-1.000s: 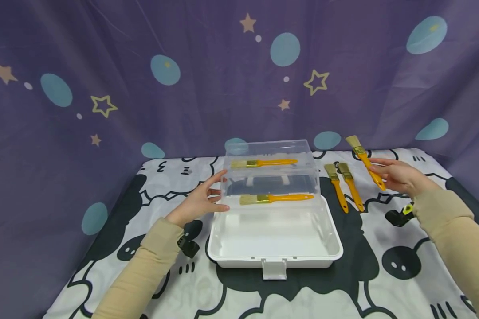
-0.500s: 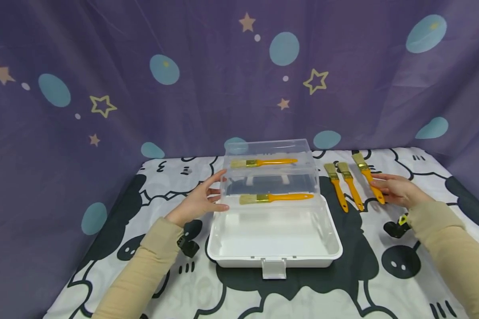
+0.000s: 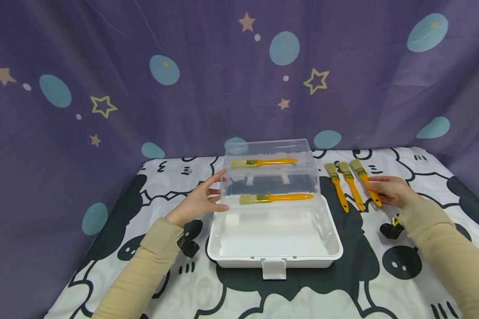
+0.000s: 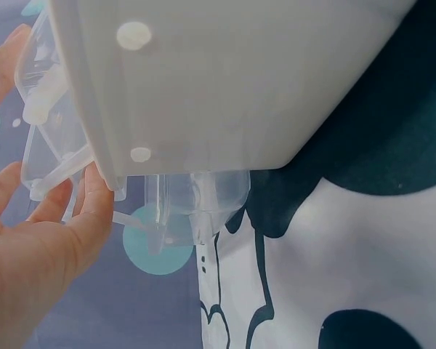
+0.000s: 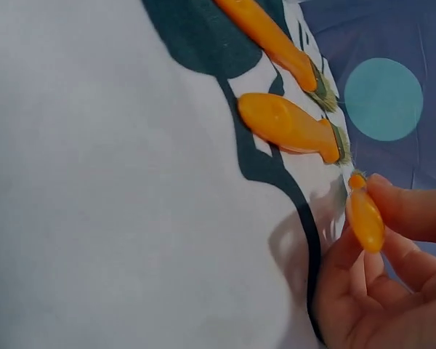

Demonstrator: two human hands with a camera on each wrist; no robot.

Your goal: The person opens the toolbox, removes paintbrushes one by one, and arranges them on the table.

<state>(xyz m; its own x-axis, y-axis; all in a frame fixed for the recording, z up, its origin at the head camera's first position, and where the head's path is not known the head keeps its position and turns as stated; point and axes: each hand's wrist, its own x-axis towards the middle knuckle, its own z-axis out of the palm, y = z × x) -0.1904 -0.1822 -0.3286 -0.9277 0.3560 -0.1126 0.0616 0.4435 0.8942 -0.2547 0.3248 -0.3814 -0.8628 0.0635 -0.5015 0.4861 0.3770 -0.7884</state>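
Note:
My right hand (image 3: 395,190) pinches the orange handle of a flat paintbrush (image 3: 359,170), its bristles pointing away. In the right wrist view, thumb and fingers lie on both sides of that handle (image 5: 366,222). Two similar paintbrushes, one at the left (image 3: 337,188) and one in the middle (image 3: 351,186), lie side by side just left of it. A white box (image 3: 274,235) with raised clear trays (image 3: 271,179) stands in the middle. My left hand (image 3: 199,199) touches the trays' left side with spread fingers. One paintbrush lies on the upper tray (image 3: 263,163), another on the lower (image 3: 276,198).
A sheep-patterned cloth (image 3: 303,305) covers the table. Behind it hangs a purple curtain (image 3: 223,88) with stars and ovals. The box's clear latch (image 3: 274,269) hangs down at the front.
The right hand has lowered its paintbrush and brought it left and nearer the two lying on the cloth. The left hand and box have stayed in place.

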